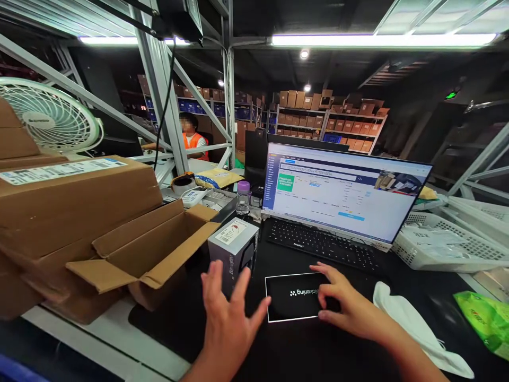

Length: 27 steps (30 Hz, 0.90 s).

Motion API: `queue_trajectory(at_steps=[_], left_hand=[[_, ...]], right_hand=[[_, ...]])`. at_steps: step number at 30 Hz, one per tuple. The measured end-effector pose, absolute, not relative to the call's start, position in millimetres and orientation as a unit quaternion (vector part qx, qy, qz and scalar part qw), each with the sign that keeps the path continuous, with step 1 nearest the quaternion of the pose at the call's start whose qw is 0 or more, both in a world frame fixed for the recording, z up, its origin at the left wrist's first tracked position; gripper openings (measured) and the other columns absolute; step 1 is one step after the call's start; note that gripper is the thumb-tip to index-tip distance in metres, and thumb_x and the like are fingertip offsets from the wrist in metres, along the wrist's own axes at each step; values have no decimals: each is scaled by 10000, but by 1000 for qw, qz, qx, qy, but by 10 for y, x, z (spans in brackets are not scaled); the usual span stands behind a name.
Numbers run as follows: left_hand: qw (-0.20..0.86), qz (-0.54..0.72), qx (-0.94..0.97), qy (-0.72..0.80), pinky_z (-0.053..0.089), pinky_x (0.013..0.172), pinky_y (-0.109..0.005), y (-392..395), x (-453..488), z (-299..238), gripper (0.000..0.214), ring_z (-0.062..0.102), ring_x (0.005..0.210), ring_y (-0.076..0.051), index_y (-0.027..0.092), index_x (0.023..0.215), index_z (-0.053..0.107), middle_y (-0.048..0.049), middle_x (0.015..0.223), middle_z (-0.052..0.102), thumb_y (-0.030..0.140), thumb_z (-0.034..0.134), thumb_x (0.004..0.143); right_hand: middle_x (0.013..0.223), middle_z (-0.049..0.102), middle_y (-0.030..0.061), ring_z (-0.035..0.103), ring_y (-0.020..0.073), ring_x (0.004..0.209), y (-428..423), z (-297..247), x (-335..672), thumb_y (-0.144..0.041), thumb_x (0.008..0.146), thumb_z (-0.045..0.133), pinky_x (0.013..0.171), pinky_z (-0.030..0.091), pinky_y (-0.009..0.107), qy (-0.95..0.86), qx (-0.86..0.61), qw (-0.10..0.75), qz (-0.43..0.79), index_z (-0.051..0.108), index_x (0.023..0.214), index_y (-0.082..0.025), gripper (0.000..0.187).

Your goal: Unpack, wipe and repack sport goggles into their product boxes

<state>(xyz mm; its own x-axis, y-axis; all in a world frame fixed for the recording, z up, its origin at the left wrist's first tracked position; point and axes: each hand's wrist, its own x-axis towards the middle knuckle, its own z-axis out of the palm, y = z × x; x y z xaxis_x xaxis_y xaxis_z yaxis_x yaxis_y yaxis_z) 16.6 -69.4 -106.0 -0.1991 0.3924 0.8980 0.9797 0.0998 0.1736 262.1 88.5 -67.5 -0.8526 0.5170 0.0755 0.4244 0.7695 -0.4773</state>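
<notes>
My left hand (228, 313) is raised over the black desk mat with its fingers spread, holding nothing, just in front of a small grey-and-black product box (234, 249). My right hand (342, 302) lies with its fingers on the right end of a flat black box with white lettering (292, 296), thumb at its near edge. That flat box rests on the mat in front of the black keyboard (322, 245). A monitor (342, 191) behind the keyboard shows a web form.
An open cardboard carton (151, 254) lies on its side at left, below a larger sealed carton (75, 196) and a white fan (50, 116). A white cloth (413, 323), a green bag (487, 318) and white baskets (437, 244) sit right. A person in an orange vest (193, 139) works behind.
</notes>
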Motion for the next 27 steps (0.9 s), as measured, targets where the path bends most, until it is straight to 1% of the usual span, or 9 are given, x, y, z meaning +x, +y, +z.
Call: queue_trajectory(at_steps=[2, 5, 7, 9, 12, 14, 20, 24, 27], left_hand=[[315, -439, -499, -678, 296, 1154, -669, -629, -28, -940, 805, 173, 1509, -438, 235, 1522, 300, -209, 1642, 26, 347, 727, 849], [203, -426, -498, -728, 322, 1148, -643, -515, -259, -831, 761, 199, 1493, -451, 204, 1508, 347, -221, 1615, 79, 402, 693, 859], [128, -443, -484, -744, 315, 1150, -639, -455, -344, -792, 737, 241, 1474, -449, 211, 1489, 395, -207, 1603, 106, 389, 696, 841], [82, -475, -466, -741, 307, 1150, -639, -415, -388, -763, 718, 302, 1444, -432, 233, 1472, 428, -187, 1560, 203, 361, 698, 819], [51, -510, -459, -725, 338, 1147, -597, -378, -429, -712, 745, 425, 1354, -366, 259, 1445, 452, -135, 1377, 422, 350, 738, 763], [30, -542, -445, -712, 389, 1120, -564, -352, -463, -662, 789, 493, 1273, -329, 276, 1427, 452, -107, 1312, 463, 377, 780, 716], [-100, -661, -356, -653, 499, 998, -495, -202, -533, -499, 790, 585, 1148, -273, 282, 1328, 410, -102, 1323, 504, 447, 820, 672], [-290, -708, -273, -583, 592, 748, -396, -78, -409, -495, 569, 668, 874, -195, 261, 1241, 416, -74, 1120, 616, 503, 697, 809], [-434, -697, -216, -529, 602, 694, -397, 14, -229, -566, 379, 674, 747, -183, 195, 1120, 518, -83, 963, 651, 510, 560, 913]], right_hand=[[1604, 345, 115, 160, 377, 1528, 920, -669, 2514, -456, 697, 856, 1190, 227, 571, -940, -205, 57, 265, 562, 744, -204, 389], [1583, 381, 114, 251, 411, 1486, 972, -687, 2355, -483, 539, 931, 1157, 259, 570, -951, -177, 18, 252, 458, 600, -184, 563], [1583, 391, 101, 356, 399, 1428, 968, -691, 2292, -422, 538, 935, 1119, 302, 563, -961, -173, 3, 217, 419, 560, -174, 573], [1576, 404, 96, 426, 391, 1366, 930, -684, 2267, -354, 553, 927, 1096, 314, 578, -966, -182, -4, 183, 431, 555, -168, 530], [1529, 448, 121, 465, 403, 1313, 848, -675, 2263, -322, 563, 915, 1088, 309, 611, -966, -207, -6, 154, 473, 561, -169, 468], [1488, 474, 143, 453, 420, 1315, 800, -677, 2285, -330, 579, 904, 1078, 318, 622, -965, -219, 1, 145, 487, 558, -169, 448], [1511, 414, 129, 411, 413, 1351, 633, -573, 2747, -311, 671, 852, 1070, 356, 601, -948, -267, 84, 152, 473, 596, -179, 409], [1582, 296, 112, 386, 393, 1386, 399, -473, 3246, -444, 821, 734, 1061, 419, 550, -897, -343, 194, 202, 380, 623, -209, 469], [1587, 278, 119, 311, 436, 1421, 179, -497, 3432, -505, 849, 683, 1057, 419, 583, -861, -384, 284, 171, 327, 608, -222, 515]])
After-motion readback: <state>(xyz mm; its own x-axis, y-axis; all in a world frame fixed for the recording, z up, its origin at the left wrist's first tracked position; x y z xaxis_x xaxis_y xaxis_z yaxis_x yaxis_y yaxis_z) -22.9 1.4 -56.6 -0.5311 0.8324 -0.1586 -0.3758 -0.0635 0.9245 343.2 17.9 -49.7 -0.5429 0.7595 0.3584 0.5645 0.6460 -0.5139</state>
